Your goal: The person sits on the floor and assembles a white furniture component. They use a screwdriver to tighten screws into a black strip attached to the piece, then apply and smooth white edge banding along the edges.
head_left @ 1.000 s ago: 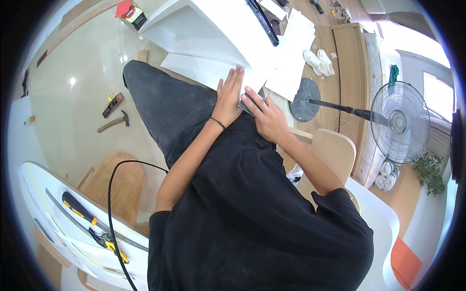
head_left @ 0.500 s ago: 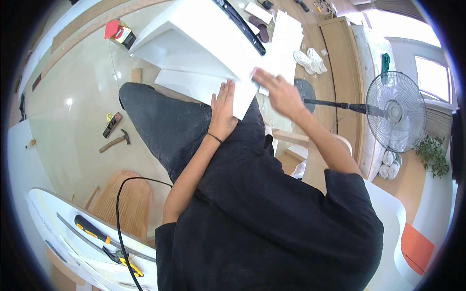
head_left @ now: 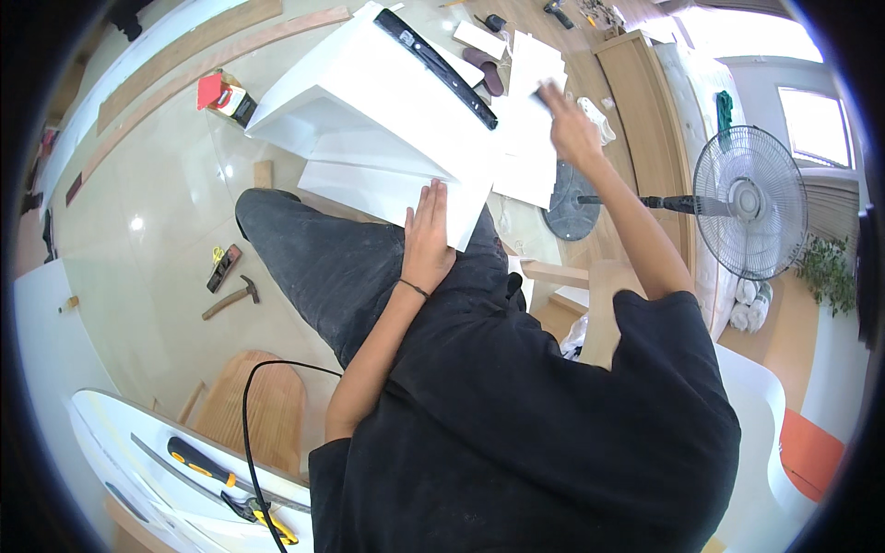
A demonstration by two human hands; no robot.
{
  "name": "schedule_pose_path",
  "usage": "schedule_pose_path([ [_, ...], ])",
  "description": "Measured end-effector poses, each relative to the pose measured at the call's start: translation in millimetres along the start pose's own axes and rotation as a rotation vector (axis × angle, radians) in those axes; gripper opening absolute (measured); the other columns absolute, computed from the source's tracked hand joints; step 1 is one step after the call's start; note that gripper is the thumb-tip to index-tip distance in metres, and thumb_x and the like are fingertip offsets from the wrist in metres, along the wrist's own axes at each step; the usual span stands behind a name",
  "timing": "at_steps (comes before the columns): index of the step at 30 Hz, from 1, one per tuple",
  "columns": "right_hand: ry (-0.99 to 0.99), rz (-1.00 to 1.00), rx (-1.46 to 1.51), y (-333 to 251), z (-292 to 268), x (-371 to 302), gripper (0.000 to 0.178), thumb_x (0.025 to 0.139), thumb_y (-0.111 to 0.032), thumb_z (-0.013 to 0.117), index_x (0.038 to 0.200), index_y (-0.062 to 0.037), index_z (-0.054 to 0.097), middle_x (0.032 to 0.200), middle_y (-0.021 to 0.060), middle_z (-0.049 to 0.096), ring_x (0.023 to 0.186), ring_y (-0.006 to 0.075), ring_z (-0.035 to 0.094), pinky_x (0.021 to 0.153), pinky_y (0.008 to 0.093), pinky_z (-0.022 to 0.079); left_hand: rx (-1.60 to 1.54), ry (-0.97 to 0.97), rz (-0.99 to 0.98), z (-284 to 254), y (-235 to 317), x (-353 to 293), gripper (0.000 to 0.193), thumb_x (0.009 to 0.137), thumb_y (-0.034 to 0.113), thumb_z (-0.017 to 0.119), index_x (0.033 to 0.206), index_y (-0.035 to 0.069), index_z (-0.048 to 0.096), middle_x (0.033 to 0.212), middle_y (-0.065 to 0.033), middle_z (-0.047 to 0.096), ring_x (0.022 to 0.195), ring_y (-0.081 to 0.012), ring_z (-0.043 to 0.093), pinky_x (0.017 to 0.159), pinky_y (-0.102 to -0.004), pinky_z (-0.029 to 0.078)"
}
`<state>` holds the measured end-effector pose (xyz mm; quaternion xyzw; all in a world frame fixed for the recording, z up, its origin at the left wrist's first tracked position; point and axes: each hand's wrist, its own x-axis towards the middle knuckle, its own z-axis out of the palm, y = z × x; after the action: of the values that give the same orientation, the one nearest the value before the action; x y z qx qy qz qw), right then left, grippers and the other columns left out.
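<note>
My left hand (head_left: 429, 235) lies flat, palm down, on the near corner of a white panel (head_left: 369, 189) that rests over my knee in dark trousers (head_left: 323, 258). My right hand (head_left: 572, 129) is stretched far out over a stack of white boards (head_left: 530, 157), blurred. A dark smudge shows at its fingertips, and I cannot tell whether it holds anything. Behind the panel stands a large white box-like furniture part (head_left: 359, 83) with a long black bar (head_left: 433, 64) lying on top.
A hammer (head_left: 230, 297) and a small dark tool (head_left: 224, 267) lie on the pale floor at left, near a red-and-white box (head_left: 221, 92). A pedestal fan (head_left: 751, 203) stands at right. Lower left: a wooden stool (head_left: 263, 415), a black cable (head_left: 247, 442), and a white board (head_left: 120, 442) bearing a yellow-handled tool (head_left: 198, 461).
My right hand has left the panel beside my left hand and reached far forward and to the right over the white boards. My left hand stays pressed on the panel.
</note>
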<state>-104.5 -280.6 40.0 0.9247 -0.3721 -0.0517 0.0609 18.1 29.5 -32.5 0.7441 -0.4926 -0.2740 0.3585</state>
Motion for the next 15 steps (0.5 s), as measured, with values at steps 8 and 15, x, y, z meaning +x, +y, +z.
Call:
schedule_pose_path([
  [8,0.197,0.716,1.537,-29,42,-22,0.047,0.099,-0.016,0.056,0.143,-0.0048,0.044,0.124,0.0096,0.064,0.101,0.0185,0.058,0.09,0.0375,0.052,0.128,0.079,0.243,-43,47,8,0.078,0.087,0.035,0.078,0.142,-0.011,0.048,0.137,-0.0259,0.055,0.117,-0.0414,0.057,0.105,-0.0446,0.048],
  [15,0.235,0.786,2.357,-84,60,-39,0.036,0.095,-0.009,0.071,0.126,-0.0079,0.053,0.122,0.0083,0.062,0.104,0.0222,0.064,0.093,0.0401,0.054,0.319,0.118,0.23,-13,77,71,0.049,0.092,0.009,0.064,0.135,-0.012,0.053,0.109,-0.0189,0.056,0.095,-0.0338,0.057,0.082,-0.0418,0.053],
])
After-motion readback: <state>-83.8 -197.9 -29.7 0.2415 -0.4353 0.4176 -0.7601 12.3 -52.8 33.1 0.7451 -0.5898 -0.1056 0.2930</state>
